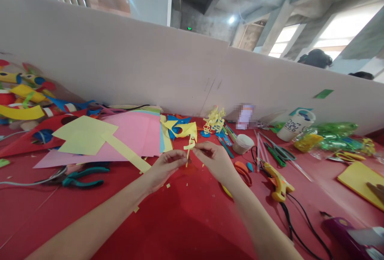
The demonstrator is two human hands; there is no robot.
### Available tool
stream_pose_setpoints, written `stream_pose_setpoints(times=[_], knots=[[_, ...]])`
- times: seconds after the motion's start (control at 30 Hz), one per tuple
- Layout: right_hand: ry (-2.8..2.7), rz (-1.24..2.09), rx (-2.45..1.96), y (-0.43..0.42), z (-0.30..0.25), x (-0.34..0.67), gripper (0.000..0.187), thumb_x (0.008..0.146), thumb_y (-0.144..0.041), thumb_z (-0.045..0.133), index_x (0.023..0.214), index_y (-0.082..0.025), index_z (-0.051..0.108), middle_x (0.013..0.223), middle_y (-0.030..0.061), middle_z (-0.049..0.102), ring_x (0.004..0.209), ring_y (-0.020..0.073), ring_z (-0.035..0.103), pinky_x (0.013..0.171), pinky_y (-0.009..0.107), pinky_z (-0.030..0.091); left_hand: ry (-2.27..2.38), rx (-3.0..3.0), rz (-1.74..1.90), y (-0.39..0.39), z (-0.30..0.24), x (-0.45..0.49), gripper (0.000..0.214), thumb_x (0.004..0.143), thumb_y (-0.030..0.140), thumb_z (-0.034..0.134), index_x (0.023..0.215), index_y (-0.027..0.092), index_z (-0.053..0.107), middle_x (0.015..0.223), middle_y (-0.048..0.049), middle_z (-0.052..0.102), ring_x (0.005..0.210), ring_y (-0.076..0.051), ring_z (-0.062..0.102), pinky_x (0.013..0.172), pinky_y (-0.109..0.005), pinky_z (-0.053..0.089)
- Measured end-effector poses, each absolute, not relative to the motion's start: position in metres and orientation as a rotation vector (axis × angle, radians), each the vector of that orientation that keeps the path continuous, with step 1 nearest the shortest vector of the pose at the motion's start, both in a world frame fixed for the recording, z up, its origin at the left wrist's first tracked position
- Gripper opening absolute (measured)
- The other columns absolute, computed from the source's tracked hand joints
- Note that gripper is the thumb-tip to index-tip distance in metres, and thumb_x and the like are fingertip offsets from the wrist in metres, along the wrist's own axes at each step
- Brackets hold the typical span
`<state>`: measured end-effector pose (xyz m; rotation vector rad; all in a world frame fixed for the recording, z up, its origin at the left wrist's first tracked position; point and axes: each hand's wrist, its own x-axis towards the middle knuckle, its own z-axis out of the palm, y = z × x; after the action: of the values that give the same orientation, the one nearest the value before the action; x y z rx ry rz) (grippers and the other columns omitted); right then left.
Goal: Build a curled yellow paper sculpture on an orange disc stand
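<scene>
Above the red table, my left hand [169, 166] and my right hand [213, 157] face each other with a pale yellow paper strip [189, 148] between them. Both hands are closed, with fingertips pinching the strip. Its upper part is bent or looped, and a narrow end hangs down. Just behind it lies a cut yellow paper scrap [180, 129] on blue pieces. A cluster of curled yellow paper strips [215, 119] stands farther back, to the right of the scrap.
Coloured paper sheets [135, 132] and teal-handled pliers [84, 178] lie left. At right are a white cup [243, 143], green-handled scissors [275, 154], a yellow glue gun [279, 184] with a black cord, and a purple tool [345, 232]. Another person's hand [376, 191] touches a yellow pad.
</scene>
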<state>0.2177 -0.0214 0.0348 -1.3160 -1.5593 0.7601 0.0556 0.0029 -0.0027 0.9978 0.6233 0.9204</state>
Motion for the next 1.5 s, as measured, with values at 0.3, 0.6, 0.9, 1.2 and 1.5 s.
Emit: stream_pose_setpoints(times=[0.3,0.6,0.9,1.2,1.5], knots=[[-1.53,0.812,-1.268,-0.02,0.032,0.216,0.016,0.073,-0.028,0.056,0.079,-0.017,0.066,0.078,0.0055,0.068,0.073,0.0174,0.062,0.068,0.03,0.048,0.579,1.011,0.895,0.006,-0.007,0.055,0.009,0.068,0.022,0.071,0.075,0.019,0.067,0.073,0.0007,0.062,0.074,-0.012,0.056,0.077,-0.026,0.041],[-1.388,0.925,-1.195,-0.014,0.02,0.212,0.019,0.068,-0.033,0.065,0.075,-0.016,0.064,0.071,0.0028,0.065,0.067,0.016,0.06,0.064,0.027,0.046,0.622,1.061,0.924,0.005,-0.004,0.055,0.009,0.068,0.024,0.071,0.072,0.018,0.066,0.071,0.0006,0.061,0.072,-0.012,0.055,0.073,-0.026,0.042],[-1.335,1.025,-1.047,-0.006,0.004,0.213,0.016,0.067,-0.03,0.066,0.077,-0.018,0.067,0.075,0.0019,0.068,0.072,0.0165,0.061,0.069,0.028,0.046,0.795,1.25,1.033,0.008,-0.003,0.056,0.02,0.066,0.026,0.07,0.085,0.021,0.065,0.086,-0.0021,0.067,0.082,-0.016,0.06,0.077,-0.029,0.045],[-1.334,1.084,-1.075,-0.006,-0.005,0.211,0.02,0.068,-0.034,0.066,0.079,-0.017,0.066,0.077,0.0027,0.068,0.071,0.0161,0.06,0.07,0.028,0.046,0.898,1.367,1.143,0.006,-0.002,0.056,0.018,0.068,0.026,0.067,0.085,0.021,0.066,0.085,-0.003,0.068,0.083,-0.019,0.061,0.077,-0.032,0.047],[-1.347,1.092,-1.097,-0.006,-0.006,0.21,0.023,0.068,-0.037,0.066,0.08,-0.017,0.063,0.076,0.0011,0.066,0.068,0.0138,0.059,0.064,0.025,0.044,0.969,1.439,1.221,0.006,-0.005,0.055,0.014,0.068,0.025,0.066,0.081,0.02,0.07,0.086,-0.0042,0.07,0.083,-0.02,0.062,0.078,-0.03,0.047]])
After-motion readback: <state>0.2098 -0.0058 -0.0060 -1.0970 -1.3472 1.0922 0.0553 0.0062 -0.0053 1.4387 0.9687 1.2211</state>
